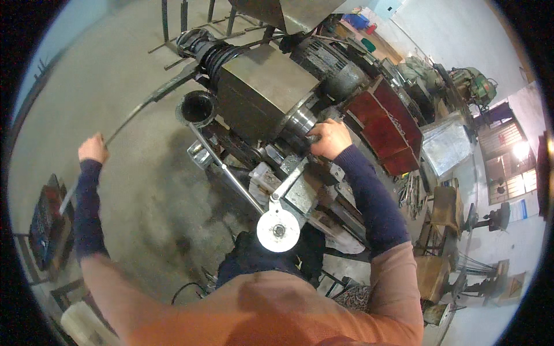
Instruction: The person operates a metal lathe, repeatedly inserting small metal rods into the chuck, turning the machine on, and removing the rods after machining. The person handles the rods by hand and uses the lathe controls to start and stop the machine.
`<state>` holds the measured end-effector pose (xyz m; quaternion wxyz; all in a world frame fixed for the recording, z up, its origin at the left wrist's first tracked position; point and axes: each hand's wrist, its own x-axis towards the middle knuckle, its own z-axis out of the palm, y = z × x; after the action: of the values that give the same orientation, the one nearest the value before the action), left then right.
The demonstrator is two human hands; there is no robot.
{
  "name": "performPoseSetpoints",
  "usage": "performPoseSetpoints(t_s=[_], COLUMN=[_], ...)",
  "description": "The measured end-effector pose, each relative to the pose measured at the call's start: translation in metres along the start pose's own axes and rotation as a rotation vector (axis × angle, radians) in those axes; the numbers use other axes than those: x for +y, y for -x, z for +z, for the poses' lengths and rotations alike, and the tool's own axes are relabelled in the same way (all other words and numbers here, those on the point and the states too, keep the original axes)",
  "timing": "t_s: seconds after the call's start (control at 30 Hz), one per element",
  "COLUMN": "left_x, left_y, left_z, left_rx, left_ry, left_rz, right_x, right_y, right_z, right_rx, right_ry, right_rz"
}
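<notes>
My left hand point(93, 149) is closed round the long metal lever point(130, 121), far out to the left. That lever slopes up to the black coiled end point(222, 60) of a small lathe-like machine with a boxy metal housing point(265, 78). My right hand point(333, 139) is at the machine's shiny round spindle nose point(301, 120), its fingers curled in against the front. Whatever those fingers pinch there is mostly hidden. Nearer my body, a pale round disc point(278, 230) with a central bolt joins a metal bar. A long rod point(231, 176) runs from it toward an open black pipe point(197, 108).
Right of the spindle stands a dark red metal box point(388, 124), with a silvery sheet-metal box point(447, 144) beyond. A motor point(329, 66) sits behind the housing. Loose rods point(411, 193) lie at the right. A dark crate-like thing point(49, 225) stands at the far left.
</notes>
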<state>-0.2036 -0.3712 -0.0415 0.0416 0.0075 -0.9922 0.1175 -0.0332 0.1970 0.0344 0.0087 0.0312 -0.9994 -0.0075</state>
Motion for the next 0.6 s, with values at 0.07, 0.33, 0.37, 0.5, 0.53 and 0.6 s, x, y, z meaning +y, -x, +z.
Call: performPoseSetpoints(t_s=[0.07,0.33,0.37,0.5,0.53,0.6], left_x=[-0.018,0.008,0.021,0.157,0.179,0.230], left_y=[-0.053,-0.093,-0.089,-0.007,0.001,0.013], left_z=[0.012,0.023,0.041,0.071,0.099,0.137], left_rx=[-0.011,0.028,0.291,0.433,0.087,-0.319], left_ry=[-0.023,0.391,0.646,1.111,0.934,0.624], left_rz=[0.000,-0.074,0.117,0.165,0.168,0.282], right_x=[-0.004,-0.004,-0.003,0.011,0.015,0.031], right_y=[-0.006,0.008,0.015,0.073,0.095,0.145], right_z=[-0.005,-0.010,-0.013,-0.034,-0.038,-0.039], right_rx=[-0.007,0.045,0.088,0.528,0.547,0.518], right_ry=[-0.038,0.020,-0.005,-0.176,-0.189,-0.168], right_rz=[-0.004,-0.035,-0.054,-0.159,-0.123,0.021])
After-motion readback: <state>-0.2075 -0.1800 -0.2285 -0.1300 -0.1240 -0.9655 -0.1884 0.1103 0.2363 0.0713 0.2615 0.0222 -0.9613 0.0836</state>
